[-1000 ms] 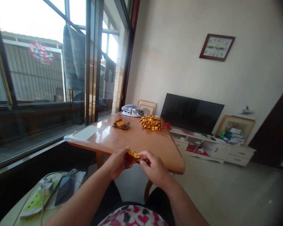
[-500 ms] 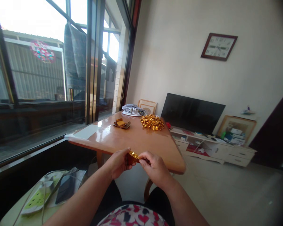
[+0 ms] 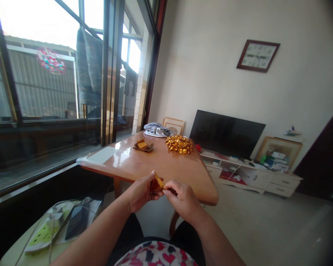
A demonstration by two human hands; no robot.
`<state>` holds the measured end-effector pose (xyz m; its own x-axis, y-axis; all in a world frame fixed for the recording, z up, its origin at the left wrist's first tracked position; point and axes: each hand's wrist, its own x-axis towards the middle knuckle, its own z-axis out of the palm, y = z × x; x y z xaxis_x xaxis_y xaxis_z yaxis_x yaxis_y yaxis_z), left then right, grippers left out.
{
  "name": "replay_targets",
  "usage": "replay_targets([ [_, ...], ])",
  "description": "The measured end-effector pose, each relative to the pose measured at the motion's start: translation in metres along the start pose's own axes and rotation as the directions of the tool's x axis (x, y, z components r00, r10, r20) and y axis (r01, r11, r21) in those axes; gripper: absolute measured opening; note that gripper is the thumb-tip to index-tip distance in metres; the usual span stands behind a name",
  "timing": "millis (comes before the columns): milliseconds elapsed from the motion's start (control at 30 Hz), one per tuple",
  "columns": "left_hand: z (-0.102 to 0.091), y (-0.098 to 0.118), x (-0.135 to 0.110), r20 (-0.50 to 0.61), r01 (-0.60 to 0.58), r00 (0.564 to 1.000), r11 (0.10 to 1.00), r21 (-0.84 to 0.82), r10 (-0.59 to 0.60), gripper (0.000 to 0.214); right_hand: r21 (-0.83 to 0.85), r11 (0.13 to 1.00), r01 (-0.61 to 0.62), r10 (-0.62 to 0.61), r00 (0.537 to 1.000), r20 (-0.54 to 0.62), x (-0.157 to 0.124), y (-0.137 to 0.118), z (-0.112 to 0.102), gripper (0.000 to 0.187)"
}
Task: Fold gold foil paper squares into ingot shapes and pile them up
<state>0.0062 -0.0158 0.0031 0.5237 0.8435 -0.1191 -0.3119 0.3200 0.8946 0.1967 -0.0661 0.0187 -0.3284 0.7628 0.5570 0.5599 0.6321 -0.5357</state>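
A folded piece of gold foil paper (image 3: 157, 184) is held just off the near edge of the wooden tabletop (image 3: 166, 168), in front of the person's body. The room opens out behind the tabletop: a sliding glass door (image 3: 111, 81) runs along its left side, and a flat-screen television (image 3: 226, 133) stands on a low white cabinet (image 3: 252, 175) beyond its far edge. A bundle of grey cloth (image 3: 155, 130) sits on the far end of the tabletop. Nearer the middle lies a heap of folded gold pieces (image 3: 179, 144), well apart from the hands, and to its left is a small stack of flat gold-and-brown paper (image 3: 143, 146). So many pieces appear folded, while the stack shows that some paper remains unfolded. The left hand (image 3: 140, 193) is closed around the lower part of the foil, its thumb raised behind the piece. The right hand (image 3: 181, 197) is curled, its thumb and fingers pinched against the foil's right edge. The exact fold is partly hidden by the fingers.
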Motion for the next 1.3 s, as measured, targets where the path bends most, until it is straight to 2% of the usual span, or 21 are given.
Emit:
replay_targets([
  [67, 0.001, 0.002, -0.005, 0.044, -0.053, 0.998, 0.996, 0.072, 0.049, 0.052, -0.017, 1.000, -0.006, 0.005, 1.000, -0.013, 0.000, 0.001, -0.002, 0.010],
  [133, 0.002, 0.004, -0.012, 0.079, -0.145, 0.988, 0.970, 0.196, 0.132, 0.045, -0.036, 0.999, -0.013, 0.012, 1.000, -0.026, 0.000, 0.002, -0.004, 0.010],
  [200, 0.004, 0.007, -0.016, 0.169, -0.266, 0.960, 0.907, 0.325, 0.221, 0.037, -0.058, 0.998, -0.011, 0.009, 0.999, -0.038, 0.001, 0.002, -0.006, 0.011],
  [267, 0.004, 0.008, -0.016, 0.253, -0.363, 0.926, 0.850, 0.382, 0.281, 0.034, -0.083, 0.997, 0.000, -0.003, 0.999, -0.045, 0.001, 0.001, -0.008, 0.011],
  [367, 0.000, 0.005, -0.010, 0.242, -0.431, 0.902, 0.758, 0.490, 0.357, 0.030, -0.123, 0.992, 0.036, -0.041, 0.998, -0.039, 0.001, -0.001, -0.007, 0.012],
  [500, -0.009, -0.002, -0.001, 0.223, -0.464, 0.881, 0.666, 0.585, 0.417, 0.028, -0.159, 0.983, 0.091, -0.095, 0.995, -0.020, 0.001, -0.005, -0.005, 0.011],
  [733, -0.010, -0.004, 0.001, 0.237, -0.504, 0.863, 0.722, 0.475, 0.446, 0.036, -0.198, 0.972, 0.126, -0.130, 0.991, -0.009, 0.000, -0.013, -0.008, 0.012],
  [1000, -0.005, -0.003, 0.000, 0.223, -0.477, 0.873, 0.660, 0.581, 0.435, 0.033, -0.171, 0.978, 0.117, -0.121, 0.993, -0.010, 0.001, -0.018, -0.010, 0.012],
  [1167, -0.005, -0.003, 0.000, 0.204, -0.497, 0.863, 0.702, 0.510, 0.463, 0.035, -0.135, 0.985, 0.111, -0.116, 0.993, -0.027, 0.001, -0.019, -0.011, 0.012],
  [1300, -0.003, -0.002, -0.002, 0.190, -0.476, 0.875, 0.715, 0.513, 0.446, 0.036, -0.064, 0.996, 0.068, -0.073, 0.995, -0.066, 0.001, -0.016, -0.010, 0.012],
])
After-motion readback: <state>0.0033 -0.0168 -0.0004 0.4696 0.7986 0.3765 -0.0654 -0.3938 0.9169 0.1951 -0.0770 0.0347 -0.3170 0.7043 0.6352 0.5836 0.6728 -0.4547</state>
